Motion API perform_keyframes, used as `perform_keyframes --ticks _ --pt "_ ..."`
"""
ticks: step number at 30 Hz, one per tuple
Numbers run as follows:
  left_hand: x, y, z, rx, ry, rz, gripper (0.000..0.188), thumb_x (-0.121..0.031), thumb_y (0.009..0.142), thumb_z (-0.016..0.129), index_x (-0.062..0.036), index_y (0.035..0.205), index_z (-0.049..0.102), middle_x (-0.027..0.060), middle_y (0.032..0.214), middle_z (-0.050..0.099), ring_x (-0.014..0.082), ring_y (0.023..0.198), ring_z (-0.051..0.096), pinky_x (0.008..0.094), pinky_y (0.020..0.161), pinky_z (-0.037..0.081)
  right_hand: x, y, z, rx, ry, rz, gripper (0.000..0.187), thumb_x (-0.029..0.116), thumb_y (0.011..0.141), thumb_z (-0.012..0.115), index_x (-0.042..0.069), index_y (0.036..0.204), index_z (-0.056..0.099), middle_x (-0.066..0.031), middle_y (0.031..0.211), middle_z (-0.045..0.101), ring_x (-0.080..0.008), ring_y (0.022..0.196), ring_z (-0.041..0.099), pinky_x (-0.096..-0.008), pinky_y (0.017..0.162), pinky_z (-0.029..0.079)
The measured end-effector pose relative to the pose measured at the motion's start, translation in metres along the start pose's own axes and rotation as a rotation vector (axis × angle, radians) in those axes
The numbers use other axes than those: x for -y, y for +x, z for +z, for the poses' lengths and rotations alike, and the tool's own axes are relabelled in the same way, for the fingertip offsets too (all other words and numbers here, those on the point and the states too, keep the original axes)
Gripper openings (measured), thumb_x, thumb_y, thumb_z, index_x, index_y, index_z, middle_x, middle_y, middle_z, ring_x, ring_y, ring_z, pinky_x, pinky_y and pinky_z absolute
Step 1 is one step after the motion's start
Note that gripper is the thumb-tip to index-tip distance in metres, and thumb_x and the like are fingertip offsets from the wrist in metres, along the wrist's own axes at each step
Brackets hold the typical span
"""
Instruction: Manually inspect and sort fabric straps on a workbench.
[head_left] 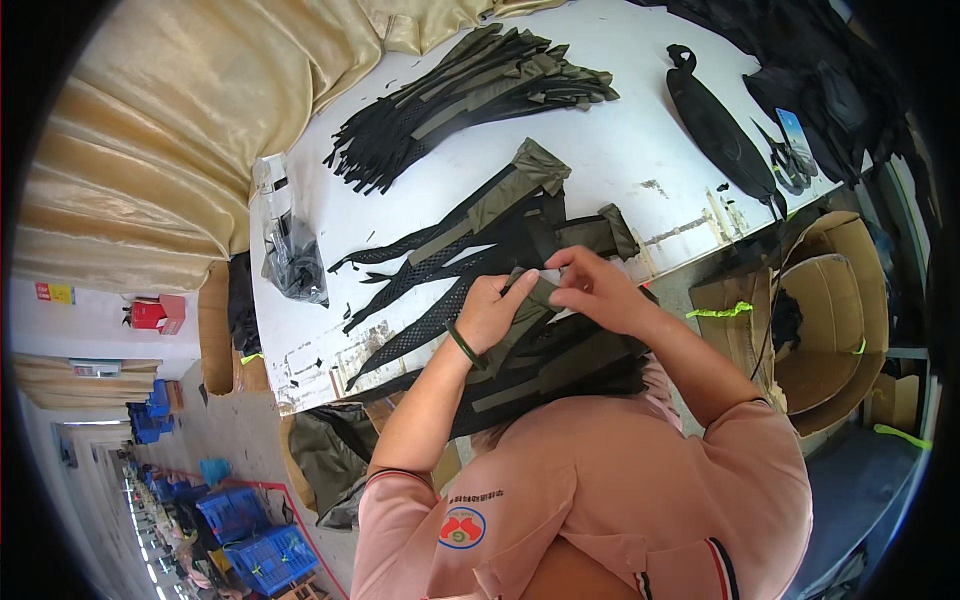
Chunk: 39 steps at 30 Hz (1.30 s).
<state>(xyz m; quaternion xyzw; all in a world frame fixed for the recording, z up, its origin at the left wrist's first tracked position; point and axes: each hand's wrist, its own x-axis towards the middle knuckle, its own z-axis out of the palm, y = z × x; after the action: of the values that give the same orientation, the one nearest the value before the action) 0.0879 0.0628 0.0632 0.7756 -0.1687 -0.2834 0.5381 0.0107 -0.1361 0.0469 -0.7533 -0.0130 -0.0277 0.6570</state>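
Near the front edge of the white table, my left hand [487, 318] is closed on an olive fabric piece [527, 320], thumb on top. My right hand [603, 290] meets it from the right, its thumb and index finger curled at the fabric's upper end. Between the two hands a small white patch [550, 275] shows; I cannot tell whether it is a label or something else. Under and beyond my hands lie several long olive strips with black mesh tails [425, 318]. More dark fabric [540, 385] hangs over the edge toward my lap.
A heap of similar strips [470, 95] lies at the table's far side. To its right are a black padded strap [715, 120] and scissors [787, 172]. A clear plastic bag [290, 245] sits at left. Open cardboard boxes [835, 300] stand right of the table [640, 140].
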Motion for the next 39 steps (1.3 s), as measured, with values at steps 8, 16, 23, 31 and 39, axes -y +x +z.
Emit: perform_keyframes --ticks 8,16,23,31,39 --pt "0.033 -0.033 0.003 0.162 0.297 0.224 0.022 -0.018 0.082 0.072 -0.0034 0.095 0.063 0.0075 0.083 0.059 0.019 0.075 0.057 0.0293 0.066 0.045 0.008 -0.014 -0.06 0.574 -0.458 0.246 0.026 0.016 0.082 0.069 0.006 0.099 0.052 -0.0073 0.076 0.057 -0.0199 0.071 0.058 -0.0323 0.063 0.048" --pt "0.036 0.023 -0.006 -0.445 0.973 0.655 0.036 -0.019 0.073 0.073 -0.0062 0.105 0.062 0.0159 0.108 0.057 0.034 0.099 0.054 0.0411 0.088 0.039 -0.003 0.001 -0.034 0.187 -0.927 0.029 0.028 0.026 0.079 0.069 0.008 0.096 0.057 -0.0132 0.083 0.065 -0.0351 0.081 0.063 -0.0426 0.07 0.049" --pt "0.048 0.034 -0.009 -0.389 0.76 0.595 0.025 -0.009 0.077 0.064 -0.0068 0.101 0.064 0.0102 0.09 0.066 0.0288 0.085 0.062 0.0405 0.078 0.044 -0.004 0.023 0.008 -0.127 -0.728 -0.296 0.042 0.022 0.08 0.07 0.008 0.114 0.051 -0.012 0.103 0.06 -0.0355 0.091 0.06 -0.0433 0.076 0.048" --pt "0.026 0.017 0.003 -0.024 -0.066 0.357 0.022 -0.011 0.089 0.062 -0.003 0.107 0.052 -0.0017 0.072 0.049 0.0056 0.064 0.042 0.0206 0.058 0.038 -0.004 0.031 0.02 -0.22 -0.674 -0.393 0.052 0.011 0.081 0.067 0.008 0.128 0.046 -0.0151 0.095 0.06 -0.0337 0.086 0.061 -0.0392 0.072 0.05" --pt "0.013 0.008 -0.002 -0.012 0.167 0.226 0.016 -0.015 0.088 0.065 -0.0028 0.083 0.057 0.0052 0.067 0.053 0.0131 0.06 0.05 0.0269 0.057 0.041 -0.001 0.031 0.007 -0.131 -0.87 -0.608 0.031 0.015 0.079 0.065 0.015 0.109 0.061 -0.0068 0.074 0.056 -0.0227 0.065 0.062 -0.0343 0.058 0.05"
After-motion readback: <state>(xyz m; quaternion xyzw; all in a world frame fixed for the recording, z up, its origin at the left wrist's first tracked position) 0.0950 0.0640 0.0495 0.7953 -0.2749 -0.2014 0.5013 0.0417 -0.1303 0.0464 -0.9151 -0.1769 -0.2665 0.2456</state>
